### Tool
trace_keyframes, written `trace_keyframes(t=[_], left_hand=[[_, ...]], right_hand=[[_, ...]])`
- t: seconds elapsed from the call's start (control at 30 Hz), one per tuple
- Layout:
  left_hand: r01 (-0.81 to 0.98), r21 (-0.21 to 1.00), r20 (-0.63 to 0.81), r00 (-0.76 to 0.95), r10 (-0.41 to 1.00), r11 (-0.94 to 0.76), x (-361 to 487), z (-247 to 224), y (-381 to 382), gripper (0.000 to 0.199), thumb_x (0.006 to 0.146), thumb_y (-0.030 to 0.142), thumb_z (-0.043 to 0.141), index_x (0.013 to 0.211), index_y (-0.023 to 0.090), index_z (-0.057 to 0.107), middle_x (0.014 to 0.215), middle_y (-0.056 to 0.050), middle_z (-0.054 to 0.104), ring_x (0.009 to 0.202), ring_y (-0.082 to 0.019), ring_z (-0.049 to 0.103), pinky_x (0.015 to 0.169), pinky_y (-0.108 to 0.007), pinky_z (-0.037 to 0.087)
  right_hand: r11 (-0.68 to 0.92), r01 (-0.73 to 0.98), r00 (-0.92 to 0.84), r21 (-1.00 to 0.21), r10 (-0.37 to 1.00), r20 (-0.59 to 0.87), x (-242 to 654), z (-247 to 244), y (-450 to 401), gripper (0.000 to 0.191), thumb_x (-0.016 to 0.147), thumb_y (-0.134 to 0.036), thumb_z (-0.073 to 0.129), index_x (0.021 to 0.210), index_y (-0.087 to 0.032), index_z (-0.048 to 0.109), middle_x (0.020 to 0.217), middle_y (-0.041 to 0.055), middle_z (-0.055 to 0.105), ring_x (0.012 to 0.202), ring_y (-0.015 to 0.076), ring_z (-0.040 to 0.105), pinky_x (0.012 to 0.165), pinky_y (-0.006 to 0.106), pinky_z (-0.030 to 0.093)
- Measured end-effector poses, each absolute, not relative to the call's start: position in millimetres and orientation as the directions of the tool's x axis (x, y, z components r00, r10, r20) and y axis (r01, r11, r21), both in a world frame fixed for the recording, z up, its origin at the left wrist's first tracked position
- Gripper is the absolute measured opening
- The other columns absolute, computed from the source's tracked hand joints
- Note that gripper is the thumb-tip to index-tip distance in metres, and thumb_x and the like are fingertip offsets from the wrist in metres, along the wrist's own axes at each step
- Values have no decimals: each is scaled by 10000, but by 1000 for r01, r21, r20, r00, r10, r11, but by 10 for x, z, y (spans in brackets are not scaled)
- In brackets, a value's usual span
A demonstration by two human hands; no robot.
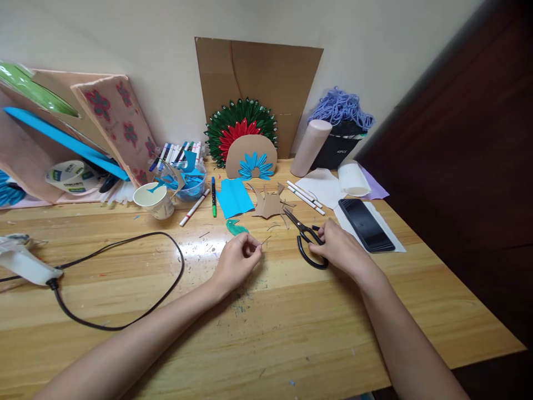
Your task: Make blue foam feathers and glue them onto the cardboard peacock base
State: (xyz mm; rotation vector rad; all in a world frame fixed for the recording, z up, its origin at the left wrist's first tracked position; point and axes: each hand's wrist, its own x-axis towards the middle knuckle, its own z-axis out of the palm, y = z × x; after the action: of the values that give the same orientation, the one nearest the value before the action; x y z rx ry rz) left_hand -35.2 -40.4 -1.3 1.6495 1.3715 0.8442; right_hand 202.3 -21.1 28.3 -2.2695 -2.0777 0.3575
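My left hand (238,260) is closed in a pinch around a thin strip (266,240), whose end sticks out to the right of the fingertips. Just beyond that hand lies a small green bird-shaped cutout (237,227). My right hand (339,247) is closed on black-handled scissors (307,236), their blades pointing away and to the left. Brown cardboard scraps (268,204) lie past the blade tips, beside a blue paper sheet (235,198). Behind them stands a rounded cardboard piece (266,145) with blue petals, in front of a green and red petal fan (233,125).
A glue gun (29,264) and its looped black cord (182,266) occupy the left. Near the back are a paper cup (155,203), a tub of blue scraps (191,186) and several markers (306,197). At right lies a phone (366,225); a cardboard sheet (266,72) leans against the wall.
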Motion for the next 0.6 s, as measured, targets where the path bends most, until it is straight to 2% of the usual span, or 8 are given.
trace_keyframes(t=[0.2, 0.33, 0.43, 0.53, 0.6], left_hand=[[346, 937, -21, 191, 981, -47, -356, -10, -400, 103, 720, 257, 542, 671, 172, 512, 555, 38, 461, 511, -101, 421, 489, -223, 322], [270, 960, 2, 239, 971, -68, -355, 6, -383, 55, 680, 155, 510, 652, 177, 468, 664, 7, 532, 604, -116, 500, 562, -233, 384], [204, 971, 65, 290, 955, -128, -358, 10, -370, 82, 679, 118, 487, 630, 175, 454, 755, -18, 546, 730, -137, 546, 654, -251, 417], [172, 972, 98, 324, 941, -160, -370, 3, -358, 88, 693, 116, 494, 629, 169, 464, 785, -27, 541, 781, -147, 546, 693, -260, 420], [153, 976, 95, 338, 936, -154, -377, -3, -352, 69, 713, 130, 495, 656, 165, 480, 778, -27, 543, 762, -146, 539, 687, -262, 419]], right_hand=[[-81, 990, 53, -112, 971, -234, 1951, 387, -242, 169, 624, -312, 557, 589, -203, 434, 622, 52, 575, 562, 191, 530, 468, 272, 300], [-90, 975, 45, -203, 976, -215, 2037, 477, -288, 208, 623, -317, 569, 561, -212, 400, 569, 30, 550, 509, 170, 485, 450, 269, 276], [-147, 907, 122, -395, 989, -89, 2012, 513, -299, 184, 647, -314, 568, 620, -213, 417, 580, 23, 551, 522, 168, 488, 465, 267, 300], [-161, 727, 109, -667, 987, -120, 1804, 478, -303, 177, 733, -377, 503, 729, -208, 451, 630, 16, 592, 496, 142, 522, 466, 257, 380], [-205, 390, 1, -898, 975, -222, 1612, 422, -321, 254, 698, -407, 571, 767, -200, 442, 716, 30, 632, 478, 124, 544, 484, 267, 448]])
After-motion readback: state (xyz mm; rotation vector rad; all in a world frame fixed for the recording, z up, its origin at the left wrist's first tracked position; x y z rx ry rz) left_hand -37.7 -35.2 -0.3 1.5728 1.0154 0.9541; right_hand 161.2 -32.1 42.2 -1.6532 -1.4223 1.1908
